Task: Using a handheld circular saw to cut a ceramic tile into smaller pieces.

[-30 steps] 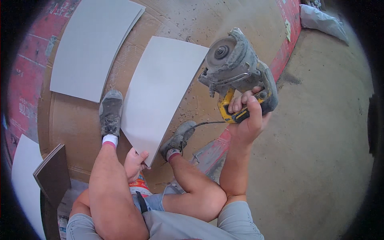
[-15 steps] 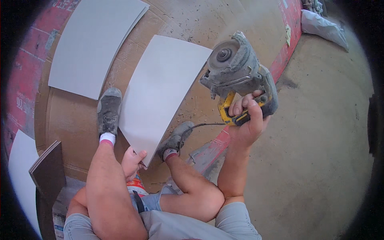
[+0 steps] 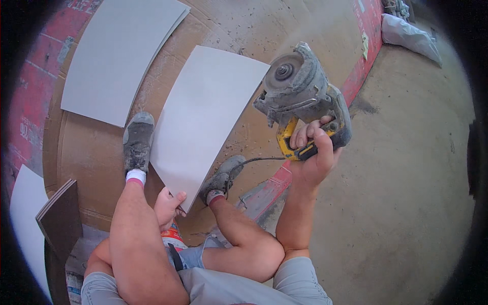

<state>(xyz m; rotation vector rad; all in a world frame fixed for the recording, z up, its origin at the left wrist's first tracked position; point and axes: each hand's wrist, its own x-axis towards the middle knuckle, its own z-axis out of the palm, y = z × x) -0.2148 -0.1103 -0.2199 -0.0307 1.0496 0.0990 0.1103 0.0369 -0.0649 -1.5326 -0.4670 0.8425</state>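
Observation:
My right hand [image 3: 316, 147] is wrapped round the yellow and black handle of a dusty power saw [image 3: 305, 91]. The saw's round blade side faces up and to the left, touching or just beside the far right corner of a white tile [image 3: 206, 112]. With thumb on top and fingers underneath, my left hand [image 3: 169, 207] grips the tile's near end. The tile slants between my two shoes, its near end raised toward me. A black cord [image 3: 262, 158] runs from the saw's handle toward my right shoe [image 3: 223, 178].
Stacked white tiles [image 3: 122, 56] lie at the far left on brown cardboard [image 3: 96, 162]. Dark-backed tiles [image 3: 62, 216] stand at the near left beside another white tile [image 3: 25, 208]. A white sack [image 3: 409, 36] lies at the far right, past a red board edge [image 3: 358, 76]. Dust and chips litter the cardboard.
Hardly anything differs. The saw and my right hand have shifted by a tiny amount, while the tile and my left hand stay in place.

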